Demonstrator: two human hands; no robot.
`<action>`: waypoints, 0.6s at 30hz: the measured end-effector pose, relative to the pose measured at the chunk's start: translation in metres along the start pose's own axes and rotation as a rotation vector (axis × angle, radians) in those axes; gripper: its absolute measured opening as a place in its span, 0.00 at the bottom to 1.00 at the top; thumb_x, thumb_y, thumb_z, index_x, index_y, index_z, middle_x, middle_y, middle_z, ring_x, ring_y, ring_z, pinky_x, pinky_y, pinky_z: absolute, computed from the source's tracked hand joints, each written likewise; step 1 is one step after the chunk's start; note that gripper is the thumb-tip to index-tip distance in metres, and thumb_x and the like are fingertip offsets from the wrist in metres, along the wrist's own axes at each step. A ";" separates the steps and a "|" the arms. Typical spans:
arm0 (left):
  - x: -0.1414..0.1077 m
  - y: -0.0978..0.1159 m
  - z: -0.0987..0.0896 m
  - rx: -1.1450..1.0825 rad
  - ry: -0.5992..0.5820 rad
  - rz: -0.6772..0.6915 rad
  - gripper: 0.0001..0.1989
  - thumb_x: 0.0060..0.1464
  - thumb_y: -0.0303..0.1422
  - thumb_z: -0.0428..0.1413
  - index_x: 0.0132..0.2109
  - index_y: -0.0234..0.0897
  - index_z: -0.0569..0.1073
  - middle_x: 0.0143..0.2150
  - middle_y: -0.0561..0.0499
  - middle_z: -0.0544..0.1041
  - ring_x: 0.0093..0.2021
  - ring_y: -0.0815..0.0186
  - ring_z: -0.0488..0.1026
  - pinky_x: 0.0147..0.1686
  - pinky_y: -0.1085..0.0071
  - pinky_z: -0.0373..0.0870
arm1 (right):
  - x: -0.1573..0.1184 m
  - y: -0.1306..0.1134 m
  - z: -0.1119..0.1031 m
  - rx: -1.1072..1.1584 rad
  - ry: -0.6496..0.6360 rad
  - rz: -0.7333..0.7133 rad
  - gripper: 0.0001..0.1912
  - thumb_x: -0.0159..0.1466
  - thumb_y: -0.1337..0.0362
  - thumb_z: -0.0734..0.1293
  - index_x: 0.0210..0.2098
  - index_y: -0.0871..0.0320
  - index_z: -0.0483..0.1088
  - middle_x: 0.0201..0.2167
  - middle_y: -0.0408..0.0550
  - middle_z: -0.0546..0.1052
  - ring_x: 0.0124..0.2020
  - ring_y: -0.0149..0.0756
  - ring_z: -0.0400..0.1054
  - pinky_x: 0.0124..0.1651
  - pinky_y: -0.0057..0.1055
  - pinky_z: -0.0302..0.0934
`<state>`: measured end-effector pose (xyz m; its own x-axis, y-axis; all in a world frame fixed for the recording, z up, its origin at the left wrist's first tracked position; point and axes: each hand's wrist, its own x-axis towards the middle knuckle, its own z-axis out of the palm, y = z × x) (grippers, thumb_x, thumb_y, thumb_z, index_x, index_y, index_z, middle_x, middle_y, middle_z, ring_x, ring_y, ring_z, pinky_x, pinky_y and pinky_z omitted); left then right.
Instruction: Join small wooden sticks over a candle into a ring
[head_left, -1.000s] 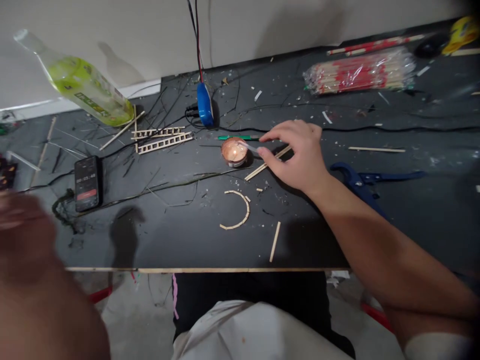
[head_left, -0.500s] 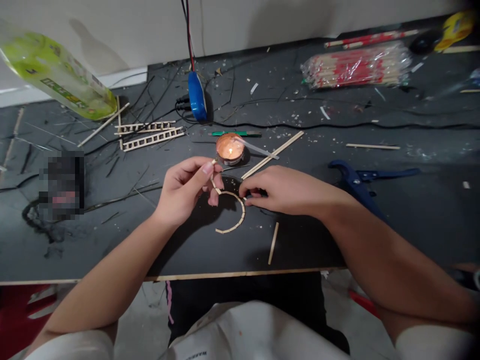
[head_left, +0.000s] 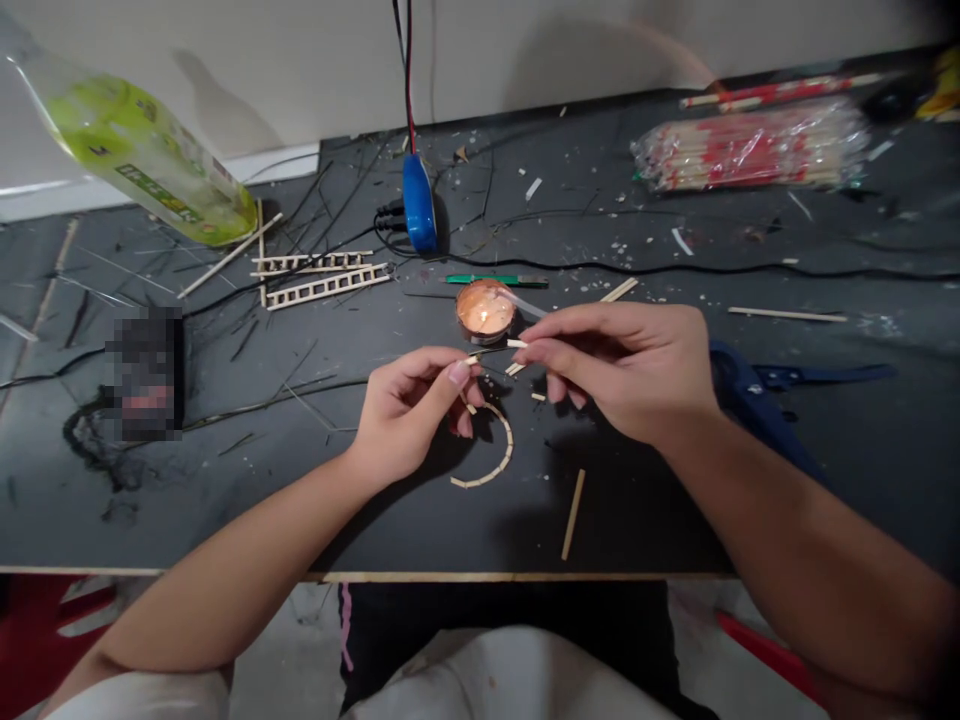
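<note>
My left hand [head_left: 411, 410] pinches the upper end of a curved chain of short wooden stick pieces [head_left: 504, 462], whose lower part hangs or rests in an arc above the dark table. From those fingertips a thin dark strand runs to the right. My right hand [head_left: 619, 365] is closed on a short pale stick piece [head_left: 516, 344] at that strand; I cannot tell whether it is threaded on. Just beyond both hands a lit candle [head_left: 486, 312] burns in a round cup. Another short piece [head_left: 538, 397] lies below my right hand.
A loose stick [head_left: 573, 515] lies near the table's front edge. Blue cutters [head_left: 757, 410] rest at right, a plastic-wrapped stick bundle [head_left: 754, 150] behind. Small wooden ladders [head_left: 326, 287], a green-labelled bottle [head_left: 150, 170], a blue device [head_left: 419, 205] and black cables occupy the left and back.
My right hand has risen from the table beside the arc with a short stick piece, bringing it to the strand at my left fingertips. The whole view has shifted slightly.
</note>
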<state>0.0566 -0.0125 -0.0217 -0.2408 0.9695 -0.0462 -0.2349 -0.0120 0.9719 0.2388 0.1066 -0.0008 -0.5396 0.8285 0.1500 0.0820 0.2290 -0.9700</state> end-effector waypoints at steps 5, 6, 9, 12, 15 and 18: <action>-0.001 -0.004 0.001 0.062 0.009 0.045 0.10 0.64 0.37 0.63 0.42 0.33 0.80 0.29 0.50 0.80 0.21 0.71 0.77 0.22 0.76 0.76 | -0.002 -0.004 0.006 -0.063 0.050 0.004 0.05 0.60 0.61 0.78 0.37 0.51 0.84 0.25 0.41 0.81 0.16 0.28 0.68 0.19 0.29 0.63; -0.001 -0.005 0.001 0.076 0.016 0.052 0.10 0.64 0.38 0.63 0.42 0.33 0.80 0.29 0.50 0.80 0.22 0.71 0.77 0.23 0.76 0.77 | -0.003 -0.004 0.006 -0.067 0.053 0.002 0.05 0.60 0.61 0.78 0.37 0.50 0.84 0.26 0.41 0.82 0.17 0.28 0.68 0.19 0.29 0.64; -0.001 -0.005 0.001 0.091 0.031 0.068 0.10 0.64 0.38 0.63 0.42 0.34 0.80 0.29 0.50 0.81 0.21 0.71 0.77 0.23 0.76 0.77 | -0.006 -0.006 0.007 -0.073 0.046 -0.008 0.05 0.61 0.60 0.78 0.38 0.47 0.84 0.26 0.40 0.82 0.18 0.30 0.70 0.21 0.31 0.66; -0.001 -0.004 0.002 0.076 0.035 0.081 0.09 0.64 0.37 0.63 0.43 0.34 0.81 0.29 0.50 0.81 0.21 0.71 0.77 0.22 0.76 0.77 | -0.009 -0.007 0.007 -0.190 0.048 -0.056 0.03 0.63 0.58 0.77 0.37 0.45 0.84 0.27 0.39 0.82 0.20 0.32 0.72 0.24 0.34 0.67; -0.002 -0.004 0.003 0.076 0.040 0.083 0.10 0.64 0.38 0.63 0.43 0.35 0.81 0.29 0.50 0.81 0.21 0.71 0.77 0.22 0.76 0.77 | -0.010 -0.008 0.006 -0.356 0.043 -0.127 0.03 0.64 0.55 0.76 0.36 0.44 0.83 0.29 0.41 0.83 0.23 0.34 0.73 0.29 0.37 0.68; -0.004 -0.005 0.004 0.090 0.032 0.088 0.10 0.64 0.38 0.63 0.43 0.35 0.82 0.29 0.50 0.81 0.21 0.70 0.77 0.22 0.75 0.78 | -0.010 -0.009 0.007 -0.390 0.024 -0.136 0.05 0.64 0.54 0.75 0.35 0.44 0.83 0.30 0.41 0.84 0.23 0.35 0.74 0.29 0.37 0.68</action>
<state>0.0626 -0.0150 -0.0254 -0.2872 0.9573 0.0338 -0.1266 -0.0729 0.9893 0.2374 0.0926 0.0048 -0.5480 0.7878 0.2810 0.3250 0.5101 -0.7963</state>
